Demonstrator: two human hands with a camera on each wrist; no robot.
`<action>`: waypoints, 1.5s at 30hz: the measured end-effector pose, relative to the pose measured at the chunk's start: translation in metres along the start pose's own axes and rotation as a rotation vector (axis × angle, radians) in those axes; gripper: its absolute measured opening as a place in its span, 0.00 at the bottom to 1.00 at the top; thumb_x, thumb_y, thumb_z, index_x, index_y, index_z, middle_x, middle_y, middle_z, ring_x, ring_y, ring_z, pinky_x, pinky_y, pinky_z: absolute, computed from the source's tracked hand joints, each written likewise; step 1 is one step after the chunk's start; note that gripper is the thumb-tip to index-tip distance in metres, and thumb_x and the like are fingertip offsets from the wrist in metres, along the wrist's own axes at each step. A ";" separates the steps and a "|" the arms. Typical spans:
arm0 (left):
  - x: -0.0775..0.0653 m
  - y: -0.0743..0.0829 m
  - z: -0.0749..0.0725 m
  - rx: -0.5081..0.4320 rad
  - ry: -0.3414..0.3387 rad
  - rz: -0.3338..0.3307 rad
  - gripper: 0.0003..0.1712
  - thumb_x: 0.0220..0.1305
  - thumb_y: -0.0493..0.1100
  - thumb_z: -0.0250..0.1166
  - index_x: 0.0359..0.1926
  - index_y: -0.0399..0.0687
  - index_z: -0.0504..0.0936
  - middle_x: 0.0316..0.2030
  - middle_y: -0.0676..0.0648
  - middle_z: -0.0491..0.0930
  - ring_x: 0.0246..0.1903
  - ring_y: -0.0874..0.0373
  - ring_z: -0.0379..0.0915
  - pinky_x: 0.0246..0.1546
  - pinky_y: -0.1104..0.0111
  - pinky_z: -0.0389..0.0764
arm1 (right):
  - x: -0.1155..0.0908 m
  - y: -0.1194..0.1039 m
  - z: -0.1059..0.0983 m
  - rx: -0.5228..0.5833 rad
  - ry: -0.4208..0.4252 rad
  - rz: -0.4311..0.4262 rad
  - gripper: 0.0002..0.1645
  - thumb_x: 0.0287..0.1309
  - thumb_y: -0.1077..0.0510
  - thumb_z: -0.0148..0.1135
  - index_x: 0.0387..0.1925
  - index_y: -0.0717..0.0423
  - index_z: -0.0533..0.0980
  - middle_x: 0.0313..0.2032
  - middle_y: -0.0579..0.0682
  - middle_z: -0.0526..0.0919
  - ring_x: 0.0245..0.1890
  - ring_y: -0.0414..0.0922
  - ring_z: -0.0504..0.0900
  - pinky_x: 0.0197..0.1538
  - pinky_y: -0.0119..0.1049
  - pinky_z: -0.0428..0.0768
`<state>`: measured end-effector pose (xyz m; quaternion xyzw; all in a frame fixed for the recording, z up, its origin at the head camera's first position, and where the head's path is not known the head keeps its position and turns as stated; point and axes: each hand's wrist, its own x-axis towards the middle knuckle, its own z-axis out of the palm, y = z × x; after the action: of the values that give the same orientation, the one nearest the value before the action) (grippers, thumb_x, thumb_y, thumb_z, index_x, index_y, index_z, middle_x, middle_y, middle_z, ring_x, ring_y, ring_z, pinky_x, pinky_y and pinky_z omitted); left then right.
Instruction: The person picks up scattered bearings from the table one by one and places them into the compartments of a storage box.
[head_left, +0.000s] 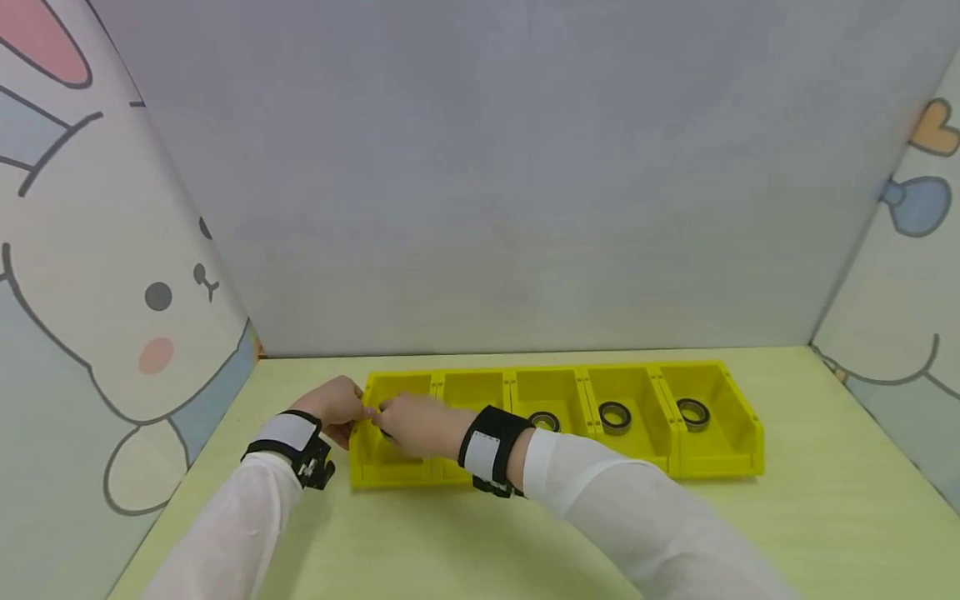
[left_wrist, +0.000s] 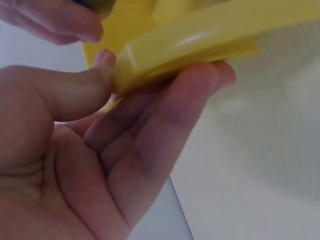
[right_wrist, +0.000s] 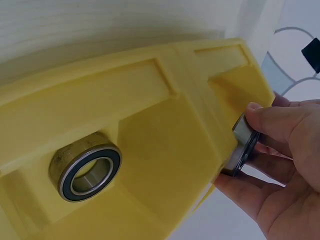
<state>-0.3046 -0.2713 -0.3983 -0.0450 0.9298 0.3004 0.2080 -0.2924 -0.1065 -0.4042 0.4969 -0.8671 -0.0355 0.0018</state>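
My left hand (head_left: 336, 404) is at the left end of a row of yellow storage bins (head_left: 716, 465). In the left wrist view its thumb and fingers grip the end bin's wall edge (left_wrist: 190, 42). My right hand (head_left: 422, 423) reaches across to the leftmost bin. A ring-shaped ball bearing (right_wrist: 244, 137) is pinched between its thumb and fingers, at the inside of that bin. Another bearing (right_wrist: 62, 165) leans in a bin nearby in the right wrist view. From the head, the right hand and wrist hide part of the two left bins.
Of the three bins on the right, each has one bearing: a partly covered one (head_left: 555, 418), one in the middle (head_left: 616, 428) and one at the far right (head_left: 703, 425). The row stands on a pale table (head_left: 420, 550). A grey panel (head_left: 525, 208) rises behind, with cartoon-printed side walls.
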 end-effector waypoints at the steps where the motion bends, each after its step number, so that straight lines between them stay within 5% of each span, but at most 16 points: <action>1: 0.000 0.000 0.000 -0.002 0.002 -0.004 0.10 0.66 0.37 0.58 0.40 0.30 0.78 0.24 0.43 0.78 0.20 0.54 0.78 0.28 0.60 0.85 | 0.002 0.002 0.000 0.016 0.006 0.012 0.13 0.67 0.56 0.54 0.49 0.52 0.79 0.34 0.45 0.79 0.24 0.38 0.71 0.23 0.22 0.68; 8: -0.001 0.000 -0.001 0.000 0.006 -0.018 0.11 0.66 0.39 0.59 0.37 0.31 0.76 0.22 0.45 0.74 0.21 0.54 0.77 0.29 0.61 0.85 | 0.013 0.008 0.004 0.031 0.006 0.066 0.04 0.64 0.59 0.57 0.35 0.53 0.78 0.24 0.44 0.69 0.22 0.38 0.65 0.22 0.24 0.62; 14: -0.001 0.000 0.000 -0.007 0.013 -0.016 0.10 0.65 0.38 0.59 0.36 0.31 0.76 0.20 0.46 0.72 0.19 0.55 0.76 0.29 0.60 0.85 | 0.027 0.010 0.015 0.016 -0.005 0.096 0.06 0.64 0.58 0.57 0.30 0.51 0.75 0.18 0.44 0.58 0.18 0.38 0.61 0.20 0.25 0.59; 29: -0.002 0.000 -0.001 -0.008 0.012 -0.015 0.08 0.65 0.35 0.57 0.39 0.30 0.77 0.28 0.40 0.78 0.21 0.53 0.80 0.29 0.59 0.85 | 0.044 0.001 0.034 0.021 -0.071 0.147 0.15 0.70 0.54 0.47 0.52 0.53 0.75 0.23 0.45 0.69 0.23 0.39 0.70 0.27 0.25 0.69; 38: -0.004 0.000 -0.003 -0.018 0.013 -0.009 0.09 0.65 0.37 0.58 0.38 0.31 0.77 0.25 0.41 0.78 0.21 0.54 0.79 0.29 0.59 0.85 | 0.042 -0.005 0.033 -0.132 -0.074 0.142 0.12 0.70 0.54 0.49 0.48 0.50 0.75 0.24 0.44 0.72 0.22 0.39 0.71 0.26 0.26 0.74; 43: -0.004 0.000 -0.001 -0.021 0.010 -0.013 0.11 0.66 0.38 0.58 0.40 0.31 0.77 0.26 0.40 0.79 0.22 0.54 0.79 0.29 0.60 0.85 | 0.037 -0.004 0.034 -0.156 -0.059 0.138 0.09 0.68 0.53 0.51 0.36 0.49 0.77 0.22 0.43 0.71 0.21 0.38 0.70 0.25 0.28 0.76; 45: -0.003 -0.002 0.000 -0.028 0.006 -0.022 0.11 0.67 0.38 0.57 0.40 0.31 0.77 0.26 0.41 0.79 0.22 0.54 0.79 0.29 0.60 0.85 | 0.031 -0.002 0.032 -0.168 -0.062 0.130 0.11 0.66 0.49 0.53 0.38 0.49 0.78 0.26 0.43 0.76 0.27 0.39 0.75 0.35 0.31 0.80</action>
<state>-0.3012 -0.2735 -0.3976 -0.0589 0.9257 0.3108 0.2076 -0.3070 -0.1323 -0.4374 0.4363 -0.8911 -0.1232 0.0188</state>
